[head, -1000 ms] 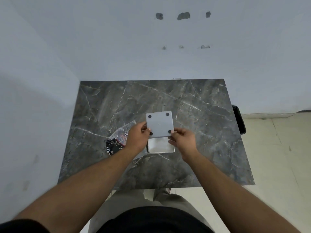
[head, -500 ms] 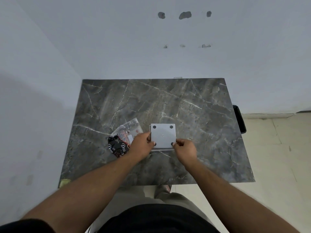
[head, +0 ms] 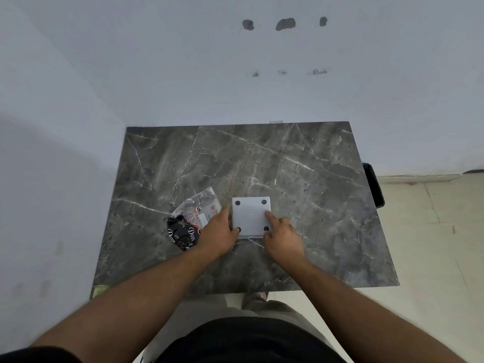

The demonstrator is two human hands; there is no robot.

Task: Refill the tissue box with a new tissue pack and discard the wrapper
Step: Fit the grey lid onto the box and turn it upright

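At mid-frame on the table [head: 301,158] sat the box [head: 251,215], underside up. The left hand [head: 218,233] gripped its left edge; the right hand [head: 282,235] pressed its base, fingers loosely spread. Light, rigid, likely smooth: hold opposite edges. Left of it lay the wrapper [head: 187,222], thin and crinkly.

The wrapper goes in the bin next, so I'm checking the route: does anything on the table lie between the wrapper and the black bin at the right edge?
Yes. The tissue box and both hands, left hand and right hand, sit between the wrapper and the black bin.
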